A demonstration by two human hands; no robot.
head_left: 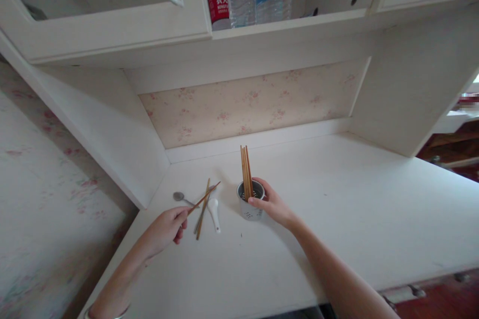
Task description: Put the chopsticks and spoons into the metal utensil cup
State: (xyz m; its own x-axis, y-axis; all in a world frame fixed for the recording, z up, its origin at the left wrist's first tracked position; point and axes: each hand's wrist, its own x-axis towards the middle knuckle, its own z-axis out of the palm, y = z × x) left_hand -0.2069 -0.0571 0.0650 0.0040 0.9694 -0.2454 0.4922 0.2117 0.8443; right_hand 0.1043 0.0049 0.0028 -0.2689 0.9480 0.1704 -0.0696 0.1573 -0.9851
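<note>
My left hand (170, 227) is closed on the near end of a wooden chopstick (205, 196), which slants up and to the right above the white desk. Under and beside it lie another chopstick (202, 215), a metal spoon (178, 196) and a white ceramic spoon (214, 214). My right hand (273, 203) grips the rim and right side of a grey perforated utensil holder (250, 212), thumb over the front edge. Several chopsticks (245, 172) stand upright in the holder, leaning slightly left.
The white desk (337, 199) is bounded by a left side panel (116, 129) and a right side panel (407, 79). Overhead, a cabinet shelf (292, 25) holds plastic bottles (241, 2) and a red-labelled can (217, 0). Floral wallpaper (247, 102) covers the back.
</note>
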